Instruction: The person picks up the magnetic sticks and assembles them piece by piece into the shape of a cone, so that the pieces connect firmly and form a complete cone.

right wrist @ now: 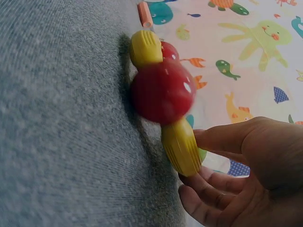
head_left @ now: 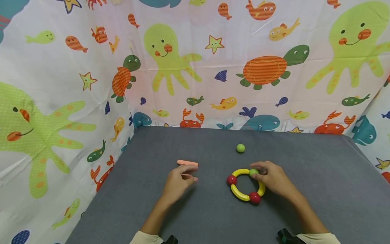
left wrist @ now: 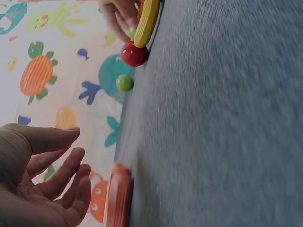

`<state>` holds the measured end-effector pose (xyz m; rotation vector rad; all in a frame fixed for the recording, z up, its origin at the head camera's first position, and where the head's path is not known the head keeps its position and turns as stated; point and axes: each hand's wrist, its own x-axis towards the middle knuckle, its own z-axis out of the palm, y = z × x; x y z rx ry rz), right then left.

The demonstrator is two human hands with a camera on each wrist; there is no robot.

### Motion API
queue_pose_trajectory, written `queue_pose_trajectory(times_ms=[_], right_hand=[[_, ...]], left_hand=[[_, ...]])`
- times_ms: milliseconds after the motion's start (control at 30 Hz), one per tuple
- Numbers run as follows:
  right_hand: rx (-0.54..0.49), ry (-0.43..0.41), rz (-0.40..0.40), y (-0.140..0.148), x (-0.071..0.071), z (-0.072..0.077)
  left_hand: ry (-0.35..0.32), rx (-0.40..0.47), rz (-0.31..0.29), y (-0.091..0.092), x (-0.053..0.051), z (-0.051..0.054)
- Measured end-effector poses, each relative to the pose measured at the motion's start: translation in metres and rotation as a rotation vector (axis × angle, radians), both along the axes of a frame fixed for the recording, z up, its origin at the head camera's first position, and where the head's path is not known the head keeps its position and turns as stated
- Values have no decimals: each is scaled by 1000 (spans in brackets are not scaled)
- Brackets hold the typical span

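Note:
A ring of curved yellow pieces point(head_left: 239, 193) with two red balls point(head_left: 254, 198) and one green ball point(head_left: 253, 172) lies on the grey table. At the ring's far right side, my right hand point(head_left: 274, 178) has its thumb and fingers around that green ball. In the right wrist view a yellow piece point(right wrist: 181, 146) and a red ball point(right wrist: 163, 92) partly cover the green ball. My left hand point(head_left: 179, 183) is left of the ring, fingers loosely bent with nothing between them. Just beyond its fingertips lies an orange stick point(head_left: 187, 163), also seen beside the hand in the left wrist view.
A loose green ball point(head_left: 240, 148) sits behind the ring, towards the table's back edge. The grey table point(head_left: 213, 223) meets a hanging cloth point(head_left: 195, 112) printed with sea animals at the back and left.

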<state>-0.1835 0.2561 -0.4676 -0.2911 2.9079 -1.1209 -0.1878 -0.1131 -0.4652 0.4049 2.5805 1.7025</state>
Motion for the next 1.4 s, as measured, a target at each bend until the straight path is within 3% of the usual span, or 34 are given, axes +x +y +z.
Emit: queue_pose_trajectory(times_ms=[167, 367, 600, 833, 1033, 1200, 1400], right_hand=[[14, -33, -1, 1, 0, 1], [25, -46, -24, 4, 1, 3], [-20, -105, -36, 8, 1, 3], [-100, -179, -38, 11, 2, 5], [-112, -200, -23, 12, 3, 7], [-118, -211, -14, 13, 2, 8], [-149, -250, -5, 12, 4, 11]], left_hand=[[-33, 28, 30, -16, 2, -2], [-52, -126, 115, -33, 3, -5], [-34, -250, 81, -43, 4, -6], [-73, -292, 67, -47, 6, -6], [-47, -326, 30, -51, 6, -7], [-3, -288, 9, -46, 4, -6], [43, -150, -5, -26, 1, -2]])
